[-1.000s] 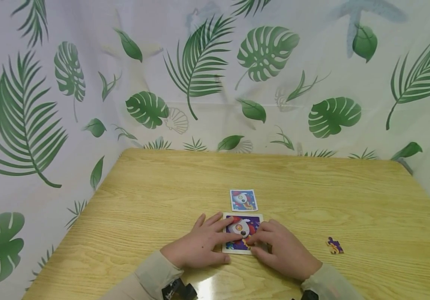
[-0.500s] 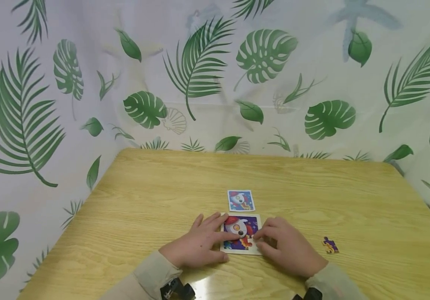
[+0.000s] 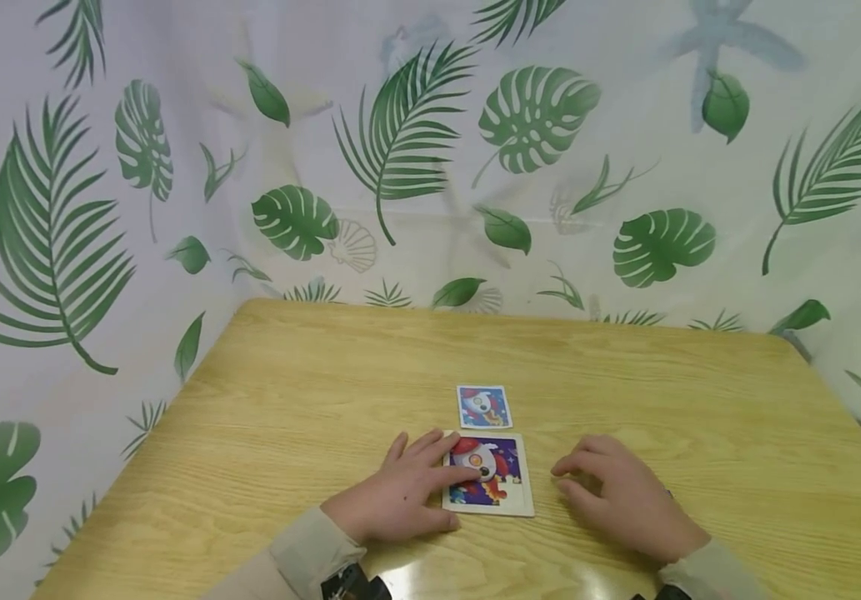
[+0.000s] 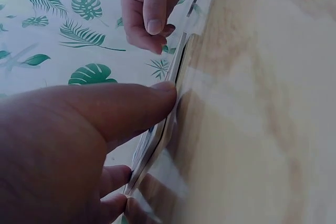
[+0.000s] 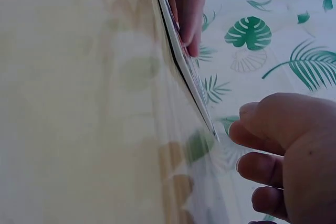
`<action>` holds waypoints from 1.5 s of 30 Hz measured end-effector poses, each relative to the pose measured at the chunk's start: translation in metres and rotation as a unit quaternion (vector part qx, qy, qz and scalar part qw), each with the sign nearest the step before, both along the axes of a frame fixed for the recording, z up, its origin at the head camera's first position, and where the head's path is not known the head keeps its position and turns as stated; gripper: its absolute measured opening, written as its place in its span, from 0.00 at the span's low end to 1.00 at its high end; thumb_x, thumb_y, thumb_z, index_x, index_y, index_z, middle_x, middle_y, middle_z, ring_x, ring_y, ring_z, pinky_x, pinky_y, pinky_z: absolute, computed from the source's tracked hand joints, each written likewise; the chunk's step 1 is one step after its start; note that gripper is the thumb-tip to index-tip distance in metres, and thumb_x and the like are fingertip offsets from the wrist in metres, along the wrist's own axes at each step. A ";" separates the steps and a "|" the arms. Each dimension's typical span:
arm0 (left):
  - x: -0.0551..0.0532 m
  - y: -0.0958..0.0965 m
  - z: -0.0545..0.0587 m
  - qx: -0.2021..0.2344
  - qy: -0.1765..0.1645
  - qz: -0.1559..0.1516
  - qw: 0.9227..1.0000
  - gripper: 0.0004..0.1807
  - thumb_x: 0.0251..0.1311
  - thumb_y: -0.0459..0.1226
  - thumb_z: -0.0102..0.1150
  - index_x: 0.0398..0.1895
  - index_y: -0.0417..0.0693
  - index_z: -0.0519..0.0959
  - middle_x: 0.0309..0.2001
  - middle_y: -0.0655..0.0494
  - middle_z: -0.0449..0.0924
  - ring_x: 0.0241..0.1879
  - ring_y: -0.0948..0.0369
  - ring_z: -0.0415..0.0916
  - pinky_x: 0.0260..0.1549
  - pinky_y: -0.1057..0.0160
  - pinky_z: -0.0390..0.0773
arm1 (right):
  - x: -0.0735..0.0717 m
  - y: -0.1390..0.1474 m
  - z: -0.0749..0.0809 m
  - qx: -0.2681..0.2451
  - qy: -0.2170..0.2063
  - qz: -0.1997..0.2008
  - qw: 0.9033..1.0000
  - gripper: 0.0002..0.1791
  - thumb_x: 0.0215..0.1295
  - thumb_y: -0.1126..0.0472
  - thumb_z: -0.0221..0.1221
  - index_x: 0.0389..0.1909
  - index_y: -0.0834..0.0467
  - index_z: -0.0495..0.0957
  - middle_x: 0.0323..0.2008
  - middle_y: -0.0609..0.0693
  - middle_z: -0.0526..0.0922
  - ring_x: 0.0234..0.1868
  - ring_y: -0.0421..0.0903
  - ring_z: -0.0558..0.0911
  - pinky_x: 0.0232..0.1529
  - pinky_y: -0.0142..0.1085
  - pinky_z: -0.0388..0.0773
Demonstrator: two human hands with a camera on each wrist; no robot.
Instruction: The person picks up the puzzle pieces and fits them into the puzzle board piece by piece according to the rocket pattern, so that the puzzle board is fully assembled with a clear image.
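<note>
A square jigsaw puzzle point(image 3: 484, 475) with a white frame lies on the table, showing a white, red-eared character on purple. At its lower right a pale bare gap shows. My left hand point(image 3: 407, 492) rests with spread fingers over the puzzle's left side; in the left wrist view its thumb point(image 4: 147, 100) lies along the frame edge. My right hand point(image 3: 621, 496) is off the puzzle to the right, fingers loosely bent, and no piece shows between thumb and fingertips point(image 5: 239, 129). A loose purple puzzle piece point(image 3: 669, 493) is mostly hidden behind this hand.
Just beyond the puzzle lies a small picture card point(image 3: 484, 407) with the same character. The wooden table point(image 3: 325, 367) reaches back to a white cloth point(image 3: 430, 250) printed with green leaves, which also hangs at the left.
My right hand has drawn back from the puzzle to the right, uncovering the gap at the lower right and now mostly covering the loose piece. The left hand stays on the puzzle.
</note>
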State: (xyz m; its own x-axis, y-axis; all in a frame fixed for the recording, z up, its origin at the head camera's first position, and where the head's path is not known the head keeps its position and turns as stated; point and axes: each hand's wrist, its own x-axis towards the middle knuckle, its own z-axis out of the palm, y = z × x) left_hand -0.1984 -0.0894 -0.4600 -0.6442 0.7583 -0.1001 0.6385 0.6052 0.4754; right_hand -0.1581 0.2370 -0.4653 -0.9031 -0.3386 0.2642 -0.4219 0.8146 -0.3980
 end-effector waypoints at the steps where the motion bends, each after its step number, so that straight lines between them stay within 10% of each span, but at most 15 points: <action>1: 0.000 0.000 0.000 0.001 0.000 -0.001 1.000 0.33 0.67 0.57 0.59 0.75 0.73 0.66 0.81 0.56 0.44 0.80 0.50 0.37 0.71 0.34 0.35 | 0.001 0.004 0.000 0.000 0.002 -0.004 1.000 0.05 0.66 0.54 0.67 0.39 0.38 0.85 0.37 0.29 0.74 0.39 0.33 0.72 0.42 0.38 0.76; 45: -0.003 -0.002 -0.004 -0.005 0.006 -0.005 1.000 0.33 0.67 0.58 0.57 0.75 0.75 0.65 0.82 0.56 0.43 0.80 0.51 0.36 0.71 0.34 0.34 | 0.029 0.124 -0.002 0.041 -0.097 -0.100 0.989 0.22 0.67 0.41 0.64 0.57 0.47 0.82 0.51 0.45 0.79 0.50 0.47 0.76 0.43 0.45 0.76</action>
State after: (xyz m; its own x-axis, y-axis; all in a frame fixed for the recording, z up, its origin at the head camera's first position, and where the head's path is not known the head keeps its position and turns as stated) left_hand -0.2019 -0.0913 -0.4636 -0.6374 0.7641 -0.0991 0.6509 0.6028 0.4614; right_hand -0.1293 0.3611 -0.4678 -0.9852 -0.1615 0.0575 -0.1711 0.9067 -0.3854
